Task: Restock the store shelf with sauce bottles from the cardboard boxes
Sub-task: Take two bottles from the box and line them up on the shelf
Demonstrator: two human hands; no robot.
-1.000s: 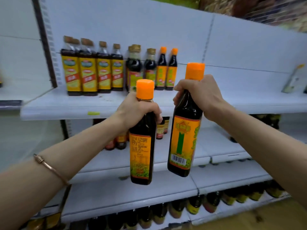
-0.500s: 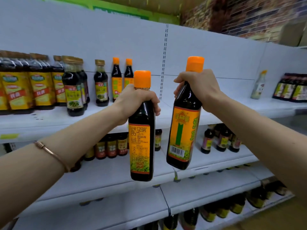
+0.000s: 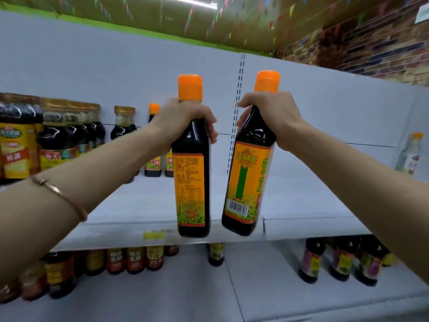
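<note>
I hold two dark sauce bottles with orange caps and orange labels upright in front of the white top shelf (image 3: 301, 205). My left hand (image 3: 183, 119) grips the neck of the left bottle (image 3: 191, 182), whose back label faces me. My right hand (image 3: 271, 115) grips the neck of the right bottle (image 3: 248, 182), which tilts slightly and shows a barcode. Both bottle bases hang at the shelf's front edge. Two matching orange-capped bottles (image 3: 154, 145) stand on the shelf behind my left arm. No cardboard box is in view.
Several gold-capped dark bottles (image 3: 69, 135) fill the shelf's left part. A pale bottle (image 3: 411, 154) stands at the far right. The lower shelf (image 3: 255, 287) carries small bottles (image 3: 134, 259) on the left and others (image 3: 336, 261) on the right. A brick wall rises at top right.
Both bottles have risen from the lower shelves up to the top shelf's level and moved closer to it. My view has lifted and shifted right.
</note>
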